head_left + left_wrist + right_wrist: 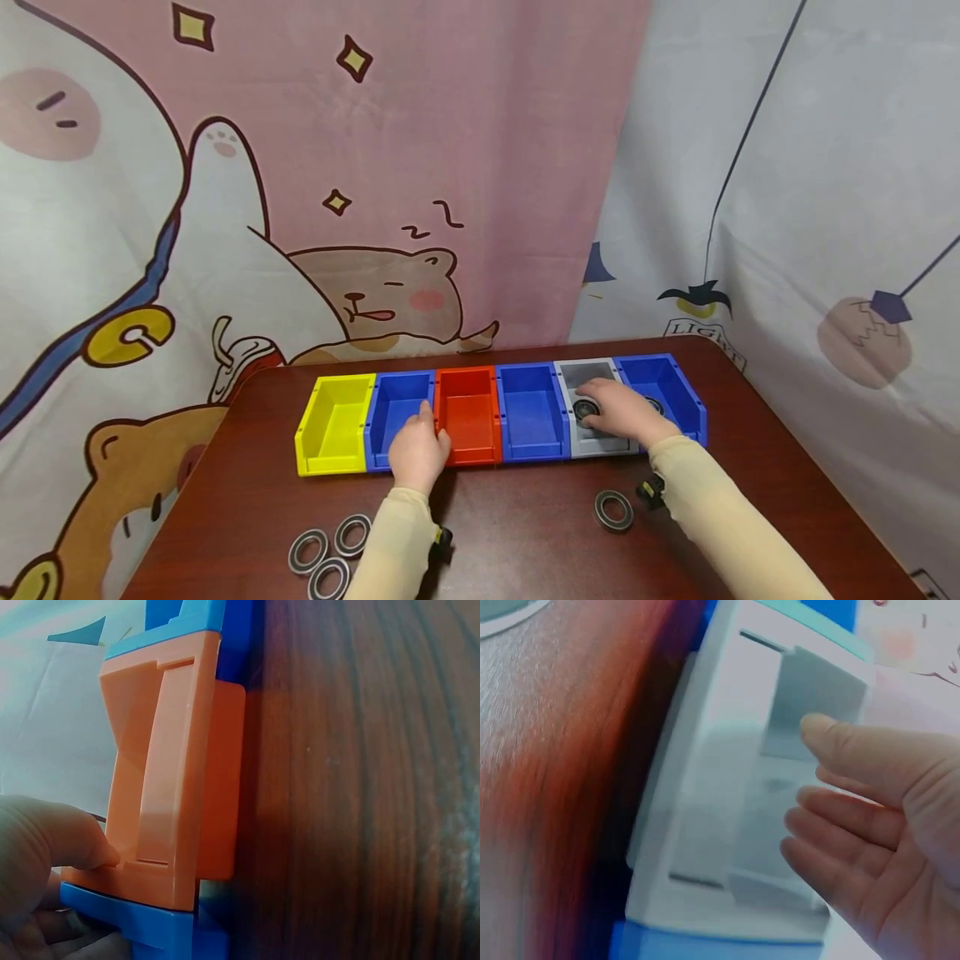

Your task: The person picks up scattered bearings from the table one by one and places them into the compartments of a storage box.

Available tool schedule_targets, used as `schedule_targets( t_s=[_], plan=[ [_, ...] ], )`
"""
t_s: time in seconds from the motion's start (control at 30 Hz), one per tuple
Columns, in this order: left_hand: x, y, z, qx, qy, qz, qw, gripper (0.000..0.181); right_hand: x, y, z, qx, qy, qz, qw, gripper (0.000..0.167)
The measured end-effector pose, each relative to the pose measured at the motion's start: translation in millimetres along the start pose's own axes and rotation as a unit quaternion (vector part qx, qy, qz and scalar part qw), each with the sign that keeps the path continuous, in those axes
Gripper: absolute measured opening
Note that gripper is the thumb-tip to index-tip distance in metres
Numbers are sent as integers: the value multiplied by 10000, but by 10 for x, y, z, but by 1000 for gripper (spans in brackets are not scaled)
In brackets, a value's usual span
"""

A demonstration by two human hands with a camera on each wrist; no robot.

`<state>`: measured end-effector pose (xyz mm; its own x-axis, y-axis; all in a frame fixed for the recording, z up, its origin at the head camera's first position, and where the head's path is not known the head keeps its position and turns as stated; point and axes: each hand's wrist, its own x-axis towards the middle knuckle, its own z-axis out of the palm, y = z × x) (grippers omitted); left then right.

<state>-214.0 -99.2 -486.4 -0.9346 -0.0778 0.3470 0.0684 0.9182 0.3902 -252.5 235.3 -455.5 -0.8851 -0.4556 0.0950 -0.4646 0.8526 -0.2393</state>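
My left hand rests at the wall between the left blue bin and the red bin. In the left wrist view the thumb touches the red bin's front corner, which looks orange there, while the other fingers lie over the blue side. My right hand reaches into the grey bin. A ball bearing shows beside its fingertips in the head view. In the right wrist view the thumb stands apart from loosely bent fingers, and no bearing is visible between them.
A loose bearing lies on the brown table before the grey bin. Three bearings lie together at front left. The row also has a yellow bin, a middle blue bin and a right blue bin with a partly hidden bearing.
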Motion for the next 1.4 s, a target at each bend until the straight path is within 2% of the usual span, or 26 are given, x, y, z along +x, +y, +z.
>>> schedule_targets(
  t_s=[0.1,0.33,0.6,0.77,0.9,1.07,1.4],
  plan=[
    [0,-4,0,7,-19,-11,10000,54,-89,-22,-85,193,120,32,9997,39],
    [1,-8,11,4,51,7,10000,53,-283,-41,-148,315,506,-187,9980,33],
    [12,-11,30,41,-69,-44,10000,54,-514,-42,-109,733,1013,-303,9917,30],
    [8,-12,26,48,8,-11,10000,54,-639,-47,-62,909,1115,-430,9887,34],
    [9,-13,33,33,36,11,10000,54,-737,-76,-21,981,1051,-644,9875,38],
    [-3,-6,26,3,63,31,10000,54,-849,-130,37,940,770,-928,9882,43],
    [-2,-12,27,7,84,60,9999,54,-983,-207,143,627,100,-888,9940,52]
  ],
)
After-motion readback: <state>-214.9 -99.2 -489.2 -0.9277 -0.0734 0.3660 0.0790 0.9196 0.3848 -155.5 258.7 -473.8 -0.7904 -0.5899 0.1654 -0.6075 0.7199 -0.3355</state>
